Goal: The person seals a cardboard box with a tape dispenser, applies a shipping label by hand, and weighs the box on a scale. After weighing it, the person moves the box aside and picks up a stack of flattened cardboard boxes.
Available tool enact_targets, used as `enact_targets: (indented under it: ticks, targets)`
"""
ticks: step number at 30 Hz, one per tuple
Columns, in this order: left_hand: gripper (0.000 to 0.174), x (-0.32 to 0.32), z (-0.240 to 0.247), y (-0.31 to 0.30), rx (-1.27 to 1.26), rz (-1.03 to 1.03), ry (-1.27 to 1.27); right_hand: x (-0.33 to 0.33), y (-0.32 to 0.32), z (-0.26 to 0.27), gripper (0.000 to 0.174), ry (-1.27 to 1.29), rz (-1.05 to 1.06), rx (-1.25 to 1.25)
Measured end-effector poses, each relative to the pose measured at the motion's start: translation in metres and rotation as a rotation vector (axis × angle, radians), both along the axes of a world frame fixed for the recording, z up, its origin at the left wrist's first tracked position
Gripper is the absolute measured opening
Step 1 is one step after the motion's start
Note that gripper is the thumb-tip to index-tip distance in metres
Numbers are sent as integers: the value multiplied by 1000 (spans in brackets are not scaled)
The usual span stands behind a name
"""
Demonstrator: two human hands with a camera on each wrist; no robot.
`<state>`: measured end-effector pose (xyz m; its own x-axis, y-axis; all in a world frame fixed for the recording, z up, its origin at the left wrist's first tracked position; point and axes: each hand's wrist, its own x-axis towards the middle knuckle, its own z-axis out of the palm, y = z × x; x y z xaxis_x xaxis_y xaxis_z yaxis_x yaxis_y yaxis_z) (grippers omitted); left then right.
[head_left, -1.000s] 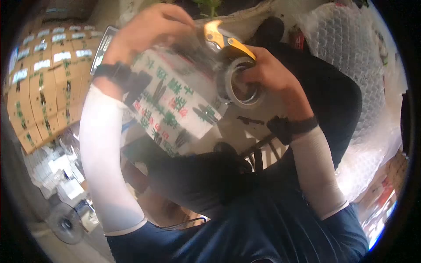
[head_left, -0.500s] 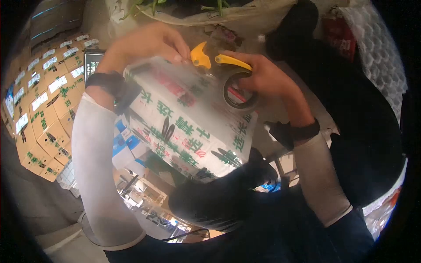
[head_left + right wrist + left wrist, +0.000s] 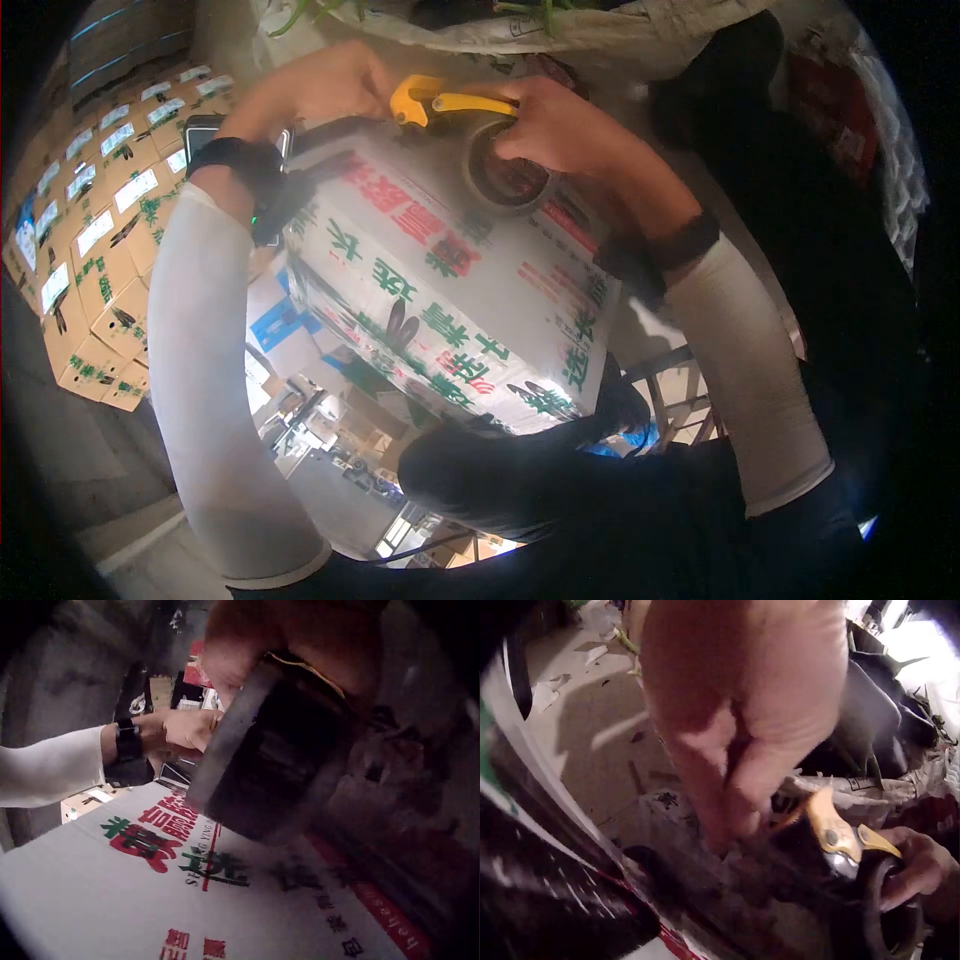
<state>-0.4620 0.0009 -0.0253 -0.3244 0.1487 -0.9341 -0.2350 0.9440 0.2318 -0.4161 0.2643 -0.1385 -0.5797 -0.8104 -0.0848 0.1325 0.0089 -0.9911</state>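
Here, the right hand clasps a tape dispenser over the far side of the box; the left hand is near the box's far-left corner, fingertips together, any held item indiscernible.

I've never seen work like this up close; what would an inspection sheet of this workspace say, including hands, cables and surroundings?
Surface: beige floor; what supports the white cardboard box with green and red print is unclear.
Job's things: that box; a yellow-handled tape dispenser with a round tape roll.
Clutter: white paper scraps on the floor.
Hands: right hand grips the dispenser; left hand near the box's far left corner, fingers drawn together, any held tape unclear.
Cables: nothing seen for certain.
Surroundings: stacked brown cardboard boxes with white labels, left; clear bubble wrap, right; green stems, top.
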Motion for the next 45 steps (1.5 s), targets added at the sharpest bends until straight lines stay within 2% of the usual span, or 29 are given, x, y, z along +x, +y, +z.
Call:
enact_targets:
  ticks: [2, 3, 5, 6, 7, 9, 11, 12, 15, 17, 19, 21, 22, 23, 27, 32, 37, 39, 41, 43, 44, 45]
  targets:
    - [15, -1, -3, -7, -88, -106, 13, -4, -19, -14, 58, 146, 19, 35]
    - [15, -1, -1, -6, -94, -107, 9, -11, -21, 0, 58, 143, 18, 29]
    - [16, -1, 3, -6, -204, -95, 8, -23, -20, 21, 53, -85, 121, 188]
    - [16, 1, 0, -13, -211, -95, 4, -23, -37, 5, 53, 82, 126, 112]
    - [16, 5, -4, -25, -161, -90, 30, -20, -42, -12, 53, 77, 126, 103]
    - [16, 5, -1, -24, -116, -90, 50, -24, -46, -2, 55, 76, 109, 132]
    - [17, 4, 4, -20, -266, -134, 38, -29, -40, 17, 55, 4, 133, 166]
    - [17, 4, 4, -21, -271, -136, 36, -31, -39, 24, 56, -64, 161, 203]
    - [17, 12, -6, -39, -276, -27, 16, -28, -50, 14, 55, -59, 131, 172]
    - [18, 15, -15, -56, -196, -160, 96, -29, -58, 10, 55, -48, 155, 177]
    - [19, 19, -19, -63, -222, -129, 88, -32, -61, 8, 55, -34, 180, 184]
    - [20, 20, -21, -66, -244, -96, 76, -33, -57, 15, 55, -127, 194, 148]
    - [21, 21, -22, -68, -237, -160, 62, -33, -59, 13, 55, -129, 196, 147]
    - [23, 21, -22, -67, -229, -224, 47, -33, -61, 11, 55, -144, 200, 149]
    - [23, 24, -19, -58, -221, -243, 29, -31, -63, 9, 55, -138, 187, 167]
    - [20, 23, -6, -28, -302, -365, 75, -30, -63, 7, 58, -121, 203, 118]
    - [17, 34, -1, -21, -249, -309, 143, -26, -64, 2, 61, -100, 165, 50]
    - [17, 31, 0, -17, -220, -280, 173, -30, -51, 20, 64, -119, 262, 176]
    - [16, 24, 0, -18, -171, -293, -62, -28, -53, 15, 64, -107, 300, 211]
    - [15, 24, -8, -30, -234, -298, -123, -24, -60, 5, 63, -9, 302, 160]
    - [15, 25, -10, -32, -301, -307, -181, -22, -63, 1, 47, -18, 235, 80]
    - [15, 27, -12, -34, -301, -307, -181, -21, -65, -2, 47, -18, 235, 80]
